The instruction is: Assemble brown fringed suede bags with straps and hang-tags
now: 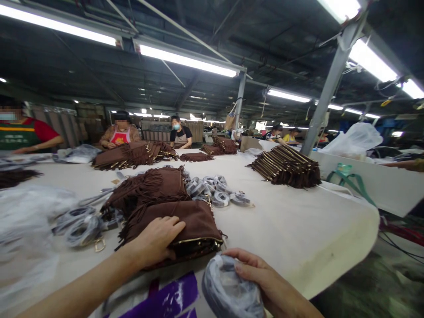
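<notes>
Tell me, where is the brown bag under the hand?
Head view, bottom middle: the brown bag lies on the table under the left hand, beside the right hand gripping a gray bundle.

Left hand (155, 240) flat, right hand (266, 282) curled.

The light comes from long fluorescent tubes (185, 59) overhead, which burn out to pure white on my feed, worst at the top right corner. The ceiling (82, 75) between them is dark, while the pale table (291, 221) is evenly and brightly lit, with only faint, soft shadows under the piles. The wide lens bends the steel post (326, 92) and stretches the edges. The left side is smeared, and the clear plastic (26, 221) there is a blur. My left hand (155, 240) on the brown pouch (195, 218) reads fairly sharp. My right hand (265, 280) and the grey wrapped bundle (228, 293) are softer, with a dull sheen on the wrap.
</notes>
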The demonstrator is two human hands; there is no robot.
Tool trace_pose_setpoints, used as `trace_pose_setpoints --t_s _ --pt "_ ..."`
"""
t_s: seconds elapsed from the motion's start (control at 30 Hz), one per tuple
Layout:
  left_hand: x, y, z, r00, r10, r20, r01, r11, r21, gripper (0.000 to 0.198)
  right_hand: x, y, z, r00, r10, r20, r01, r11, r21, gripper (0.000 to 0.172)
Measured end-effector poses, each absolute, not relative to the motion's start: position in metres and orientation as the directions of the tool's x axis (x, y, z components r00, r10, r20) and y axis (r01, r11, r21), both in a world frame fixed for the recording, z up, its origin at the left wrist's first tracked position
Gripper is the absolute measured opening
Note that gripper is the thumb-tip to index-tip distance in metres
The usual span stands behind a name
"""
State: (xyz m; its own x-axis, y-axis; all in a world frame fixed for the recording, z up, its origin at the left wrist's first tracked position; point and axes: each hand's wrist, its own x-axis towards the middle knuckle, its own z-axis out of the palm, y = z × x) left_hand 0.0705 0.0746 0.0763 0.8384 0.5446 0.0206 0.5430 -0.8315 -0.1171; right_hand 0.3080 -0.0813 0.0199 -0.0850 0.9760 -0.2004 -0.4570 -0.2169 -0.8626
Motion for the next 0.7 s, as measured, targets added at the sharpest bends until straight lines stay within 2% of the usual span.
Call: trace_pose_setpoints --t_s 0.03,0.07,0.1,0.17,0.3,0.47,0.57,0.63,0.7 --pt "0.066 0.073 0.069 0.849 0.529 0.018 0.526 -0.84 -0.133 0.067 0.312 -0.082 0.019 -0.077 0.977 -0.198 -0.467 -0.211 -0.859 0.042" --pt "0.063 0.073 0.064 0.852 0.523 0.025 0.521 -0.84 -0.154 0.073 0.315 -0.084 0.019 -0.075 0.978 -0.197 -0.478 -0.209 -0.853 0.042" --pt "0.061 0.073 0.061 0.846 0.532 0.035 0.529 -0.83 -0.177 0.07 0.318 -0.086 0.019 -0.083 0.976 -0.199 -0.491 -0.214 -0.845 0.042" --pt "0.061 0.074 0.065 0.813 0.58 0.054 0.577 -0.788 -0.213 0.052 0.321 -0.09 0.018 -0.112 0.972 -0.206 -0.508 -0.234 -0.829 0.042" --pt "0.071 0.081 0.099 0.768 0.626 0.136 0.64 -0.738 -0.215 0.03 0.312 -0.092 0.015 -0.186 0.96 -0.21 -0.47 -0.274 -0.839 0.042" --pt "0.084 0.085 0.144 0.726 0.634 0.265 0.681 -0.715 -0.155 0.022 0.277 -0.078 0.015 -0.221 0.961 -0.166 -0.514 -0.26 -0.817 0.045" --pt "0.088 0.082 0.155 0.72 0.63 0.29 0.676 -0.731 -0.091 0.021 0.255 -0.064 0.019 -0.196 0.972 -0.129 -0.556 -0.219 -0.802 0.05" --pt "0.09 0.08 0.157 0.719 0.633 0.286 0.673 -0.737 -0.06 0.021 0.241 -0.054 0.022 -0.142 0.98 -0.142 -0.574 -0.198 -0.795 0.055" --pt "0.09 0.08 0.156 0.726 0.629 0.277 0.662 -0.748 -0.036 0.02 0.228 -0.039 0.022 0.006 0.991 -0.131 -0.619 -0.099 -0.779 0.054"
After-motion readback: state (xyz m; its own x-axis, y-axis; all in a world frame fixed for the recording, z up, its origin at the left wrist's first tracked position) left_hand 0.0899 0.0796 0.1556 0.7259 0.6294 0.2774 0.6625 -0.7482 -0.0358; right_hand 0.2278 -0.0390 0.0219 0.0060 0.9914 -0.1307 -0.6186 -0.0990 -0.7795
